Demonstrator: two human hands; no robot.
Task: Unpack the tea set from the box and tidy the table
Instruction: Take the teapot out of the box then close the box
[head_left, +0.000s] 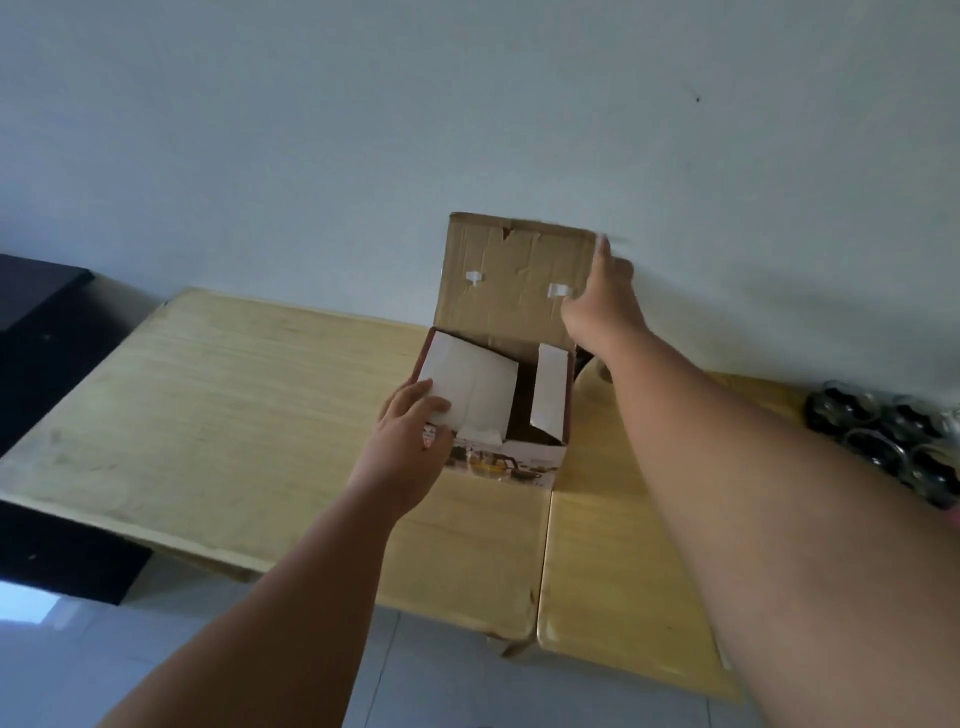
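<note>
A cardboard tea-set box (511, 460) with a printed picture on its front stands on the wooden table (234, 405) near the wall. Its brown lid flap (511, 275) is raised upright. My right hand (602, 296) rests against the right edge of that flap, fingers stretched up. My left hand (410, 441) grips the front left corner of the box, thumb on a white inner side flap (467, 389). A second white inner flap (548, 389) stands at the right. The inside of the box is dark and its contents are hidden.
A cluster of glass cups (898, 436) with dark insides sits at the table's right end. A second table top (639, 571) abuts the first along a seam. Dark furniture (41, 322) stands at the left. The white wall is right behind the box.
</note>
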